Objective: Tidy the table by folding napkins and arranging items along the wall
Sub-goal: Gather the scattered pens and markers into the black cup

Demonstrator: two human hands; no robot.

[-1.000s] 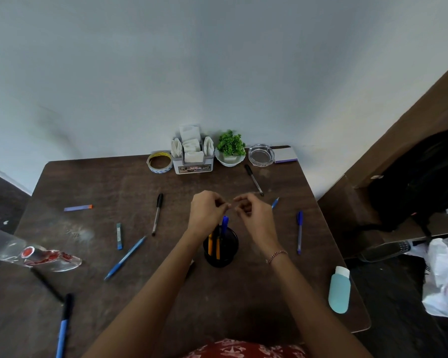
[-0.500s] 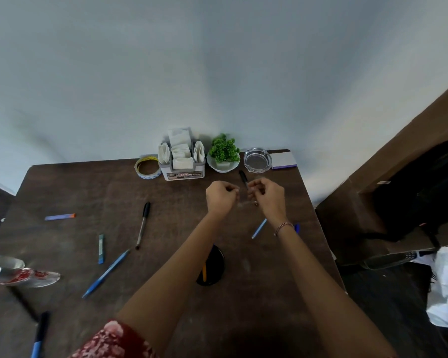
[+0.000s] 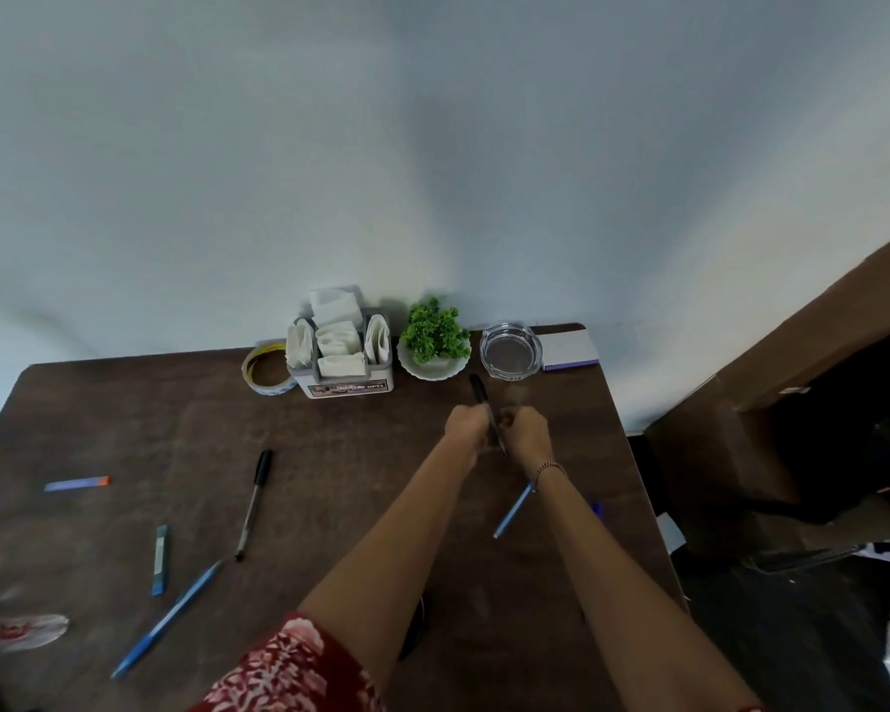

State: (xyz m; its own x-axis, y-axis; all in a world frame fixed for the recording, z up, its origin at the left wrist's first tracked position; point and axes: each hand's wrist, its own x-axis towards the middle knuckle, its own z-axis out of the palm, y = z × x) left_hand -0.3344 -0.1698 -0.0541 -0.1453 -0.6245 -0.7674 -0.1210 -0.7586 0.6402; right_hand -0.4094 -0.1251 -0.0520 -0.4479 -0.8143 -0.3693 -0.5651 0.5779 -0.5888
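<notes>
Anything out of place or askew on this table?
Yes. The napkin holder, plant and ashtray stand in a row along the wall, but a black pen and a blue pen, among others, lie scattered at odd angles on the table. A clear bottle lies on its side at the left edge.

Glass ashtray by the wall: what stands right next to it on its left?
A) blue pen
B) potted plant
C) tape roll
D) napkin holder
B: the potted plant in its white bowl stands between the napkin holder and the glass ashtray.
</notes>
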